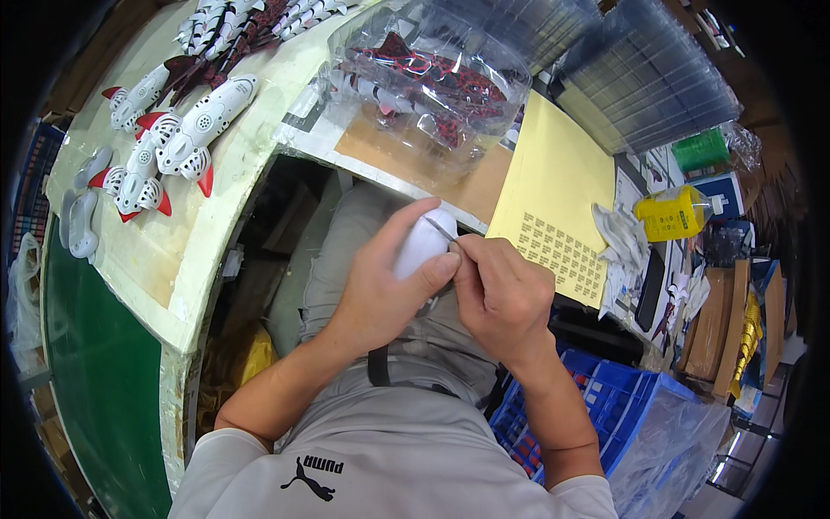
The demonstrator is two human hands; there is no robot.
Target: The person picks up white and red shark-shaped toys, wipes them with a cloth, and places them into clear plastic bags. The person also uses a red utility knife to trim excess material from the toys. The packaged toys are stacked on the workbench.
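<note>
My left hand [382,285] is wrapped around a smooth white rounded plastic part [418,250], held above my lap. Pinched between the fingertips of my right hand [506,298] is a thin pointed metal tool [438,227], perhaps a blade or tweezers. Its tip lies over the top of the white part. The left thumb is next to the right fingertips. Directly beyond my hands, the workbench edge [382,178] bears a brown board [373,139]. To the right lies a yellow sheet [557,162] with rows of small printed stickers.
Toy fish bodies [207,123] with red fins lie on the left bench. A transparent plastic bag [428,84] holds red-and-black patterned toys. Stacked transparent trays [642,71] stand at the back right, a yellow liquid bottle [674,213] nearer. A blue crate [596,402] is beside my right arm.
</note>
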